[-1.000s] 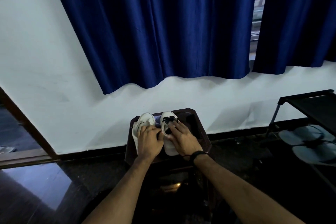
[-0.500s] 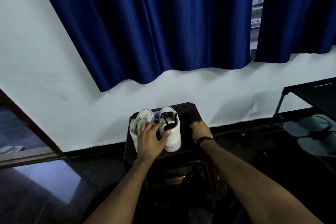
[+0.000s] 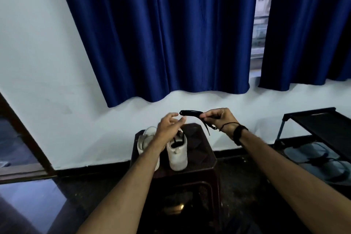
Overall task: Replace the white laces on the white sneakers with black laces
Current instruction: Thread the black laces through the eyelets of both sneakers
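Black lace (image 3: 191, 113) sits pinched in the right hand (image 3: 220, 119), whose fingers curl round it near the middle; one end sticks out leftward in the air and the other end droops below the hand. A dark band circles that wrist. The left hand (image 3: 169, 124) is raised just beside the lace's free end, fingers loosely spread and grasping nothing, not touching the lace. Below both hands stand two white sneakers (image 3: 177, 150) side by side on a dark stool (image 3: 205, 156), heels toward the person. The right sneaker shows black lace at its tongue; the left one is partly hidden by the left forearm. Behind the stool runs a white wall (image 3: 38, 62) with blue curtains (image 3: 161, 34) hanging above. A dark rack (image 3: 319, 125) stands at the right with pale sandals (image 3: 322, 165) under it.
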`<state>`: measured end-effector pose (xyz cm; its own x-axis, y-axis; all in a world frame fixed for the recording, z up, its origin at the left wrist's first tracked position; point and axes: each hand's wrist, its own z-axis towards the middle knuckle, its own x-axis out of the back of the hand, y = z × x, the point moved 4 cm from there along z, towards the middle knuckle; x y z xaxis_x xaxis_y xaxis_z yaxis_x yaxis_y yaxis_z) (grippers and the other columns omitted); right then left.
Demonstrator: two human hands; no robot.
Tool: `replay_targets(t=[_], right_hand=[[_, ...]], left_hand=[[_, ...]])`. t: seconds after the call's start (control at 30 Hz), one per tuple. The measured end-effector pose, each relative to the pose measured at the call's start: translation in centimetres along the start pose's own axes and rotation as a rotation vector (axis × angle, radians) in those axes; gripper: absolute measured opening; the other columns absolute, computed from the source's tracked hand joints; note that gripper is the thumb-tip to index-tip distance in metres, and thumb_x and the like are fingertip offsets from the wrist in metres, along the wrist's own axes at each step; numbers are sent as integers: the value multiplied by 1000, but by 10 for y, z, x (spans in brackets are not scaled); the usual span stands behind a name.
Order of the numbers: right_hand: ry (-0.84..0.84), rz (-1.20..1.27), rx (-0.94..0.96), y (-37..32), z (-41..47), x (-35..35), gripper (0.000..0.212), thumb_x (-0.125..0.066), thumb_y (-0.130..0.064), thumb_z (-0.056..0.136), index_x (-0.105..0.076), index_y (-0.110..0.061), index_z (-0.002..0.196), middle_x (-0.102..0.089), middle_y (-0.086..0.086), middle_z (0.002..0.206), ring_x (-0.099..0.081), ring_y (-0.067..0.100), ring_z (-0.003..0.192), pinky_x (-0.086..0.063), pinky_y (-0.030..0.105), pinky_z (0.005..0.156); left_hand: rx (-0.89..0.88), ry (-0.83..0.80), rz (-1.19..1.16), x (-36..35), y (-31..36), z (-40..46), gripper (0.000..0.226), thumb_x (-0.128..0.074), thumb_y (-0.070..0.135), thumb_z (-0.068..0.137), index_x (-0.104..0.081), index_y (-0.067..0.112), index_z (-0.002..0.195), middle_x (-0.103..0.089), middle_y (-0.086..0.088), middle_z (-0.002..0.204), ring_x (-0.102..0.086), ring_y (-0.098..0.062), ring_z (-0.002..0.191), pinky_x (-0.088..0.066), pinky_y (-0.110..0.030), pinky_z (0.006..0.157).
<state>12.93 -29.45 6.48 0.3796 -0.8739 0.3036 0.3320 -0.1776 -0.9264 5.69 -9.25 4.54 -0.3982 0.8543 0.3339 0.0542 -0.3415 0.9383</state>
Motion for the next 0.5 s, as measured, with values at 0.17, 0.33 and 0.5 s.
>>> replay_targets(t=[0.17, 0.33, 0.5], right_hand=[[-80, 217, 107, -54, 1, -36, 20, -68, 11, 81, -69, -6, 91, -71, -1, 71, -62, 4, 62, -48, 15, 60], [-105, 242, 58, -60, 4, -72, 31, -71, -5, 85, -58, -12, 113, -70, 12, 80, -63, 18, 67, -51, 25, 62], [-120, 272, 60, -73, 15, -99, 12, -63, -15, 92, -72, -8, 96, -74, 7, 91, -64, 15, 78, -50, 28, 76]], left_hand=[[68, -88, -445, 16, 42, -10, 20, -63, 35, 94, -67, 16, 98, -73, -4, 89, -70, -15, 72, -50, -24, 64], [-41, 78, -424, 64, 52, -15, 15, -62, 13, 95, -66, 9, 81, -69, -2, 66, -58, -7, 46, -46, -16, 48], [-34, 59, -301, 91, 47, -25, 18, -60, 17, 97, -67, 7, 85, -68, -5, 70, -56, -8, 48, -47, -19, 50]])
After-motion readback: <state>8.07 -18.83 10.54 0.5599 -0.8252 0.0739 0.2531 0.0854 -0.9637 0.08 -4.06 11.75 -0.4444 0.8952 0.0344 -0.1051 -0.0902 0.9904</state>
